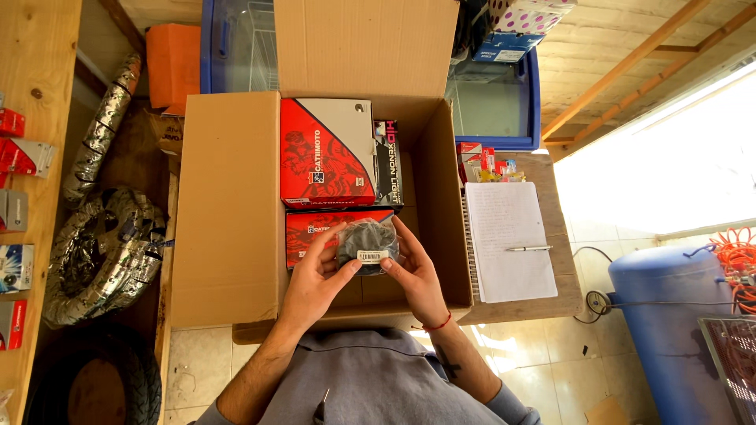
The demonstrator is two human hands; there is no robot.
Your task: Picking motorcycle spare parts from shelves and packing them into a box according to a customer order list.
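A small dark part sealed in a clear plastic bag (368,240) with a white label is held over an open cardboard box (228,212). My left hand (315,275) grips the bag's left side. My right hand (413,271) grips its right side, with a red thread around the wrist. Inside the box a red and grey carton (327,153) lies at the far side, a second red carton (311,228) lies just under the bag, and a narrow black carton (387,161) stands on edge to the right.
A lined notepad (508,236) with a pen (528,249) lies on the wooden table to the right of the box. Silver-wrapped tyres (102,244) lean at the left. A blue tank (669,315) stands at the right on the tiled floor.
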